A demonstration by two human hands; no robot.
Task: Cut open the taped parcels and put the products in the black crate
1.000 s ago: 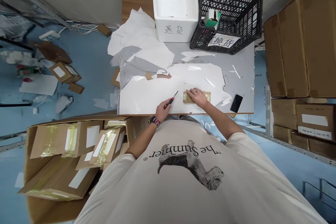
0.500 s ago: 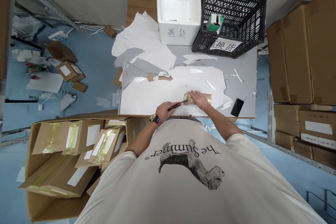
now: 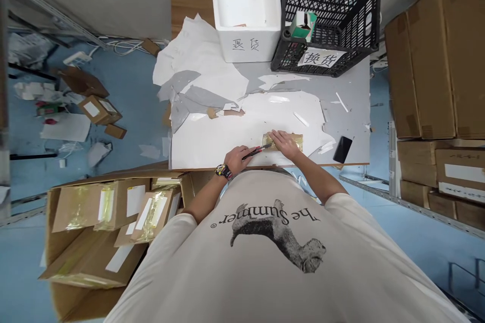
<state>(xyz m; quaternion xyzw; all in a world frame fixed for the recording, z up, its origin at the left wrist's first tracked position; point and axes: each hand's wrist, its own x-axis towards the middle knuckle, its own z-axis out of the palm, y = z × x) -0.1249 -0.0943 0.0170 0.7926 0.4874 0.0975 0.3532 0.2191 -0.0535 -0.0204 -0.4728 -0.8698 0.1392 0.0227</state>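
My left hand (image 3: 236,159), with a watch (image 3: 223,171) on its wrist, is closed round a slim red-and-black-handled tool (image 3: 253,153). Its metal tip points right and meets the left end of a small brown parcel (image 3: 297,140) wrapped in shiny clear tape. Whether the tool is a knife or scissors I cannot tell. Lying across the parcel, my right hand (image 3: 286,144) grips it against the white-covered table (image 3: 212,146) near the front edge. The fingers hide the parcel's middle.
At the back stand a white foam box (image 3: 248,45) and a black crate (image 3: 329,25) holding a green-and-white box (image 3: 304,26). A phone (image 3: 343,149) lies at right, torn paper (image 3: 200,50) at left. A large carton (image 3: 56,202) of parcels is at lower left; stacked cartons (image 3: 428,60) stand at right.
The view has shifted slightly, so the table and containers sit a little further left. Both hands keep nearly the same place, with the tool's tip still at the parcel's left end.
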